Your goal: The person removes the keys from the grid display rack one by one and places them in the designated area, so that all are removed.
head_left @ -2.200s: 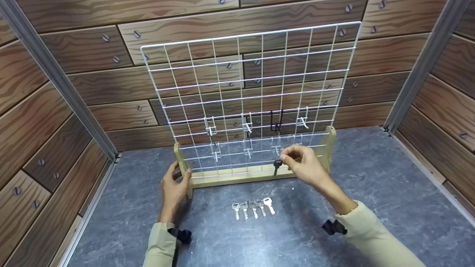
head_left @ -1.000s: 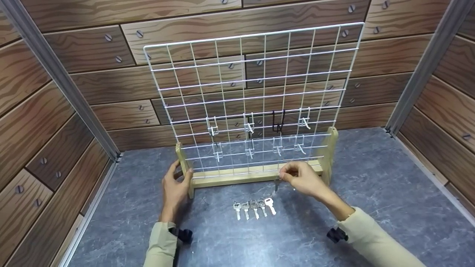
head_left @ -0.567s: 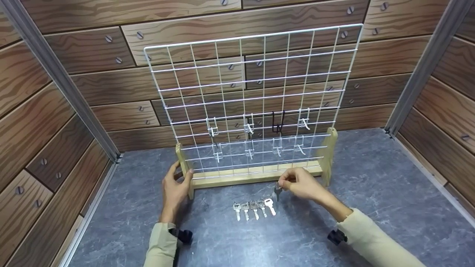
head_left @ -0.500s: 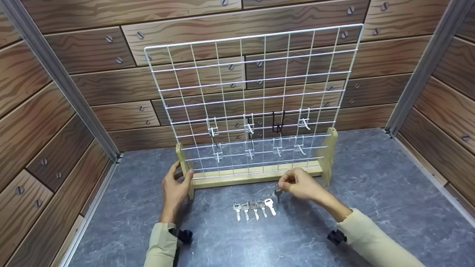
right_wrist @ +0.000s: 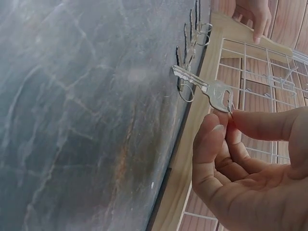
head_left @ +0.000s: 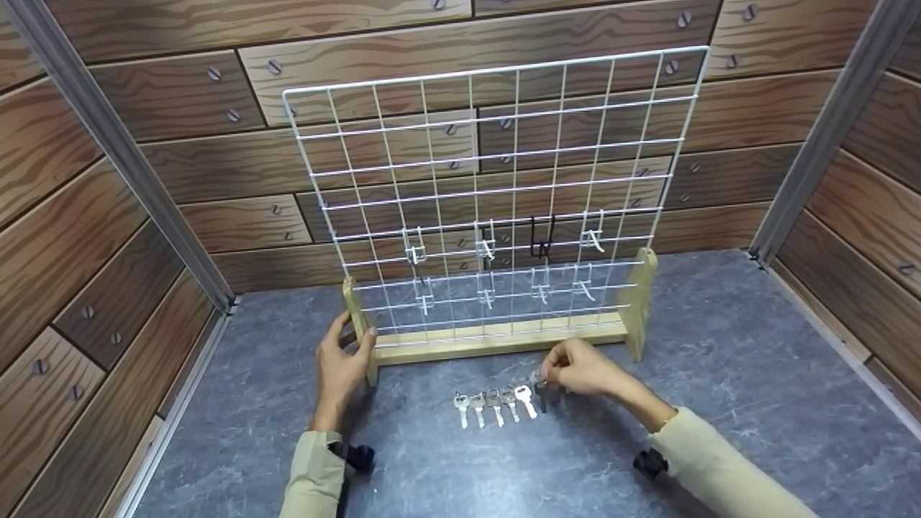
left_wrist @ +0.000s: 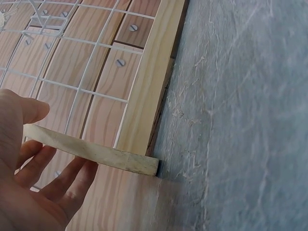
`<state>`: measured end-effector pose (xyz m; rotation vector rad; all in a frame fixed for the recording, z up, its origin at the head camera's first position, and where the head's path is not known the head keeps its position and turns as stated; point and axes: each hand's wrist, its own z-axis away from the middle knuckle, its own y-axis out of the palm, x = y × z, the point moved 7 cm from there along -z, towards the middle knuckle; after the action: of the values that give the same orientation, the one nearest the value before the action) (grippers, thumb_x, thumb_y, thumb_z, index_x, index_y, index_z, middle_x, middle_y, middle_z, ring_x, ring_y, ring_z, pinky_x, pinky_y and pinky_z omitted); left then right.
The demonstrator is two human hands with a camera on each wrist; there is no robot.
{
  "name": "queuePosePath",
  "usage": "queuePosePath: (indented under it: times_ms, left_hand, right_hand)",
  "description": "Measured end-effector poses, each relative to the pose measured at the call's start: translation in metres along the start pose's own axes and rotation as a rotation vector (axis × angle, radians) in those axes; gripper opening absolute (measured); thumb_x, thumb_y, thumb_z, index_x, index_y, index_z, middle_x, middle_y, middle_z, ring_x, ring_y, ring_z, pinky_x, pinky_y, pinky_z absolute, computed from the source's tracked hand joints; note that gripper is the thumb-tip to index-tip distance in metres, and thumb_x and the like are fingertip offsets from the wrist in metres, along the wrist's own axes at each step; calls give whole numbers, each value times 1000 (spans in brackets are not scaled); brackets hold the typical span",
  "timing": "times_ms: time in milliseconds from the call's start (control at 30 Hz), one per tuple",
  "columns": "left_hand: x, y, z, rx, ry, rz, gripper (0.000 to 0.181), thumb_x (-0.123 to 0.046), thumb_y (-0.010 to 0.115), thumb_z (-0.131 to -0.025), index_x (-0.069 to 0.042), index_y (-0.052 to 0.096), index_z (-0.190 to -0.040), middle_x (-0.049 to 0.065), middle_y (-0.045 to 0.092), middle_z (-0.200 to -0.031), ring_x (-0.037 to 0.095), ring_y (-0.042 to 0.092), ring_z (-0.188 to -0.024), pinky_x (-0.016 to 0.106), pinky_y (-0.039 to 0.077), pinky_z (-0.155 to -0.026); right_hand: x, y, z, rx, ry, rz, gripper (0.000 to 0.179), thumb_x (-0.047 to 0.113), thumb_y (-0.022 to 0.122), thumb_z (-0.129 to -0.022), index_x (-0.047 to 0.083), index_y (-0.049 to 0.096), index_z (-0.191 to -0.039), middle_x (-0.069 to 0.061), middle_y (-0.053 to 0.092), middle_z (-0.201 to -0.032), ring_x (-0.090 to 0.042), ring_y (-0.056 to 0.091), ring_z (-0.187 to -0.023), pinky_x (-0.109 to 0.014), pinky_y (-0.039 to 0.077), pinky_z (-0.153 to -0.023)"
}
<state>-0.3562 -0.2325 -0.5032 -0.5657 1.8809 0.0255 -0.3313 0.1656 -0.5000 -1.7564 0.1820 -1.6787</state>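
My right hand (head_left: 581,367) pinches a key (right_wrist: 204,88) by its small ring, between thumb and forefinger. The key's blade points away from the fingers, and in the head view it hangs just above the tabletop. Left of it lies a row of several silver keys (head_left: 496,409), some with rings. My left hand (head_left: 342,365) grips the left upright (left_wrist: 91,150) of a wooden stand, thumb on one side and fingers on the other. The stand carries a white wire grid (head_left: 493,155) with several hooks; one hook (head_left: 541,244) is black, and a white hook (head_left: 586,289) sits low at the right.
The stand's right upright (head_left: 640,298) and its base bar (head_left: 504,344) stand behind the keys. A grey marbled tabletop (head_left: 460,475) lies beneath everything. Wood-patterned walls (head_left: 129,259) with metal corner posts (head_left: 137,165) enclose the left, right and back.
My right hand has come down and toward the front from the lower hooks, carrying the key to beside the right end of the row. The left hand keeps its grip on the upright.
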Motion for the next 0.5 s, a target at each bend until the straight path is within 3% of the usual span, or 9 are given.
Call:
queuePosePath:
  times_ms: [500]
  left_hand:
    - [1,0,0,7,-11,3,52,-8,78,-96,-1,62,-145,25,64,-145,47,72,-118,55,63,-98]
  right_hand:
    - [-13,6,-9,-49,52,46,9,-4,67,-87,-2,74,-91,-6,71,-82,-13,61,-71,-23,54,-62]
